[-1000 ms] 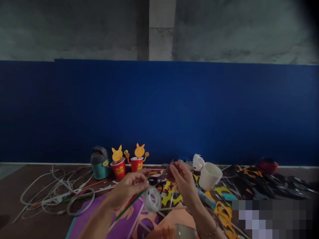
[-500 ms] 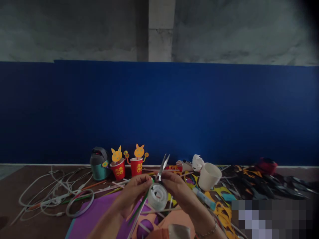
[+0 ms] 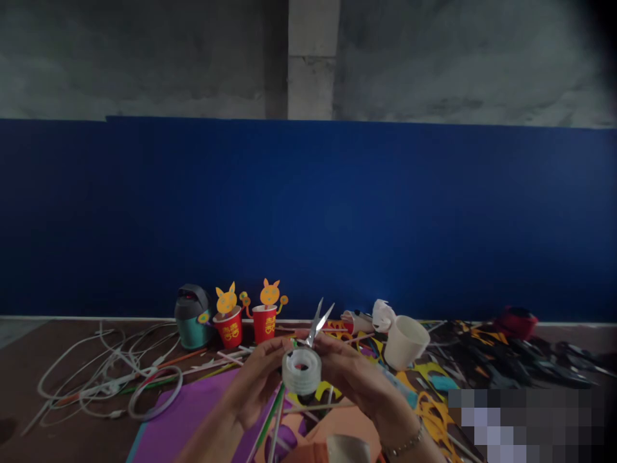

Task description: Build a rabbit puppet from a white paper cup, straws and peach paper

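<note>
Tape roll is, in the head view, between the left hand and the right hand, above the surface and on the near side of the parted scissors, whose long axis points up and away. The right hand is clamped on the scissors; the left hand curls beside the roll, its exact grip hidden.

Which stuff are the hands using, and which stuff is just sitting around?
In use:
scissors, blades apart, in the right hand
clear tape roll, between the hands
green stick, at the left hand

Probably just sitting around:
white cables
white cup
teal container with a dark lid
red cup with an orange animal face
</note>
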Demonstrator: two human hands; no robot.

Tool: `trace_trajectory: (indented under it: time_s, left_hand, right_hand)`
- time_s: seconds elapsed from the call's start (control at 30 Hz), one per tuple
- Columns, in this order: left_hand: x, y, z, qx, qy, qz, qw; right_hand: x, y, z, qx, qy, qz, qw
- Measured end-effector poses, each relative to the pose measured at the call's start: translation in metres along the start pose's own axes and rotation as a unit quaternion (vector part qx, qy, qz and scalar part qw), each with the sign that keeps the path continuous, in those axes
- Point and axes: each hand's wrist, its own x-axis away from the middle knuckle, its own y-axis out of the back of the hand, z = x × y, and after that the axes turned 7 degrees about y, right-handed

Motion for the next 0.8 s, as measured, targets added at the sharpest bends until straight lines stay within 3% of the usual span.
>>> trace_trajectory:
  time_s: [0.2,0.4,0.67,0.8]
  left_hand:
    - [-0.004,-0.005,0.006,0.041,-0.001,0.017,0.999]
    - [-0.004,-0.002,0.001,-0.016,-0.016,0.027,0.999]
    - [-0.004,0.004,-0.001,-0.001,-0.025,0.003,1.000]
    - [-0.006,0.005,-0.004,-0.003,-0.032,-0.027,0.999]
  right_hand:
    - [0.002,-0.008,0.009,0.055,-0.005,0.022,0.998]
    - [-0.006,-0.009,0.002,0.072,0.039,-0.045,0.996]
    - [-0.009,-0.007,-0.008,0.110,0.075,-0.066,0.989]
    - [-0.015,0.006,-0.017,0.098,0.074,-0.139,0.983]
